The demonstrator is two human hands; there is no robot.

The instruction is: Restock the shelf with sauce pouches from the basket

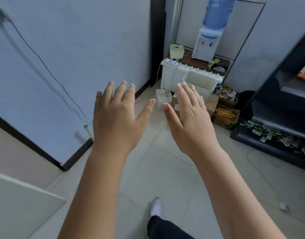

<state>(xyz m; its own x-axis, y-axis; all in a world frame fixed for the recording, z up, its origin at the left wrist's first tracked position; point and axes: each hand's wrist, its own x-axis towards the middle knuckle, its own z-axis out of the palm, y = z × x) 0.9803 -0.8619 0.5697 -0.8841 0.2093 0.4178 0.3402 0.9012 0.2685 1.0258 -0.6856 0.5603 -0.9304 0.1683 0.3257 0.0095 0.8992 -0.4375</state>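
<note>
Fingers (121,88) spread on two empty hands; one basket (199,83) ahead.

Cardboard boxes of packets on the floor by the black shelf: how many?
2 clearly: one box nearer the white basket, one box in front of it. A plain carton behind the right hand may hide more.

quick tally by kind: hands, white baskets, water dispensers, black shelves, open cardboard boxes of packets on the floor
hands: 2, the left hand and the right hand, both open and empty
white basket: 1
water dispenser: 1
black shelf: 1
open cardboard boxes of packets: 2, one in front of the other
total: 7
</note>
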